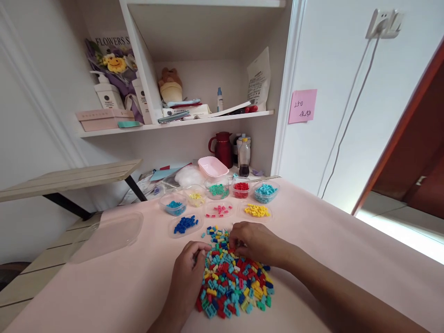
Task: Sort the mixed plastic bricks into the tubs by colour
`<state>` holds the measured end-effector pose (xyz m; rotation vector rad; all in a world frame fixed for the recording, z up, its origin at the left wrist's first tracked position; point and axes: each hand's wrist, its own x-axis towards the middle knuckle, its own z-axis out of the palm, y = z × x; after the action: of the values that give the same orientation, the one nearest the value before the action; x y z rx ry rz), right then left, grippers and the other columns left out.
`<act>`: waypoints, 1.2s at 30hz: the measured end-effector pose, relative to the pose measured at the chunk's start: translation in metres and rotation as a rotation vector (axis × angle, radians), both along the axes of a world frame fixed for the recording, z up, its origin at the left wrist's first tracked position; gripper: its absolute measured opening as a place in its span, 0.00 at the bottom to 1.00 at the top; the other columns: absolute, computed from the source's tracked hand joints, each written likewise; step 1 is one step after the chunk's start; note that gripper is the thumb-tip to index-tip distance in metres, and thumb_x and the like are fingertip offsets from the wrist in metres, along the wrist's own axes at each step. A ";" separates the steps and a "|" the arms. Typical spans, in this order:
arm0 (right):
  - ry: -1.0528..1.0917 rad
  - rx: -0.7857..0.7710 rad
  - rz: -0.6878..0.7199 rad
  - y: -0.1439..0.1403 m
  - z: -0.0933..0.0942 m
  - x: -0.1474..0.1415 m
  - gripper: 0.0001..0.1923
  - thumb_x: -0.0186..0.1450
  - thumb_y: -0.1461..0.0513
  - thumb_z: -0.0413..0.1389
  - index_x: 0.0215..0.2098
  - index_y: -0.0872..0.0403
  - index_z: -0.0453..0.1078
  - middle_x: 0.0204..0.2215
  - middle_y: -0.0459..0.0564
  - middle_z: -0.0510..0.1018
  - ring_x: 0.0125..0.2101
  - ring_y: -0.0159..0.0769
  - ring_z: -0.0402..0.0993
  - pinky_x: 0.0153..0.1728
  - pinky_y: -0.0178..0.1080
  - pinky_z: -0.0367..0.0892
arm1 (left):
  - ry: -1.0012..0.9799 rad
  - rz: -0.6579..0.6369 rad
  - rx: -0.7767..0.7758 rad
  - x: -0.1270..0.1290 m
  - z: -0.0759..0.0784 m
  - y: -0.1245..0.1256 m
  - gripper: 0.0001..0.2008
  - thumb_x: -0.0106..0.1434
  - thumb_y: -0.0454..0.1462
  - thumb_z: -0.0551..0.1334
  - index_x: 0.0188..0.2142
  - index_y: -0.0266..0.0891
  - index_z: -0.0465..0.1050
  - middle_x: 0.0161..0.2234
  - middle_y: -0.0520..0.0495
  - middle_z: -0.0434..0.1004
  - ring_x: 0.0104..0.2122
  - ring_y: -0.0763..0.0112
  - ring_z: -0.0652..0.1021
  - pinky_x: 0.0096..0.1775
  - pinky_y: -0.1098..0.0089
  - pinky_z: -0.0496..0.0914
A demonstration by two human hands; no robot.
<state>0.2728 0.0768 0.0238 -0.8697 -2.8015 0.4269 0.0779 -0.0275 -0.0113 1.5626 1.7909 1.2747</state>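
A heap of small toy building bricks in mixed colours lies on the pink table cover before me. My left hand rests at the heap's left edge, thumb and fingers curled together; whatever they may hold is hidden. Over the upper right of the heap, my right hand reaches down with its fingers bent in a pinch among the bricks, its fingertips partly covered. Just behind the heap stand shallow clear trays with dark blue bricks, pink bricks and yellow bricks.
Farther back are clear tubs of blue bricks, pale yellow bricks, green bricks, red bricks and turquoise bricks. A clear lid lies left. Behind stand a pink basin, red jug and bottle.
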 end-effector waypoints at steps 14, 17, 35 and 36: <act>0.129 -0.048 -0.045 -0.006 0.010 -0.001 0.05 0.58 0.62 0.59 0.33 0.51 0.74 0.34 0.46 0.78 0.32 0.34 0.71 0.31 0.34 0.60 | 0.156 -0.020 0.099 0.006 0.001 -0.003 0.11 0.60 0.33 0.56 0.39 0.43 0.75 0.39 0.46 0.77 0.40 0.64 0.78 0.43 0.64 0.72; 0.218 -0.108 -0.037 -0.014 0.015 -0.004 0.05 0.58 0.63 0.58 0.33 0.51 0.74 0.32 0.46 0.77 0.31 0.33 0.71 0.30 0.33 0.61 | 0.306 -0.064 0.161 0.008 0.000 -0.006 0.13 0.59 0.34 0.59 0.44 0.45 0.74 0.42 0.46 0.76 0.42 0.62 0.77 0.45 0.61 0.72; 0.280 -0.171 0.020 -0.021 0.011 -0.011 0.07 0.62 0.61 0.56 0.35 0.52 0.76 0.32 0.47 0.79 0.32 0.34 0.71 0.33 0.33 0.62 | 0.456 -0.059 0.331 0.011 0.004 -0.009 0.12 0.57 0.30 0.60 0.40 0.45 0.75 0.34 0.48 0.79 0.36 0.65 0.77 0.41 0.64 0.72; 0.287 -0.182 0.028 -0.022 0.011 -0.011 0.07 0.62 0.61 0.56 0.35 0.52 0.76 0.31 0.47 0.79 0.32 0.34 0.71 0.33 0.33 0.62 | 0.457 -0.063 0.326 0.011 0.005 -0.010 0.12 0.57 0.30 0.60 0.40 0.45 0.75 0.33 0.49 0.79 0.35 0.65 0.77 0.41 0.64 0.72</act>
<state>0.2615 0.0552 0.0349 -0.7361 -2.5424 0.7569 0.0892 -0.0371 -0.0061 2.2211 1.8347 1.3053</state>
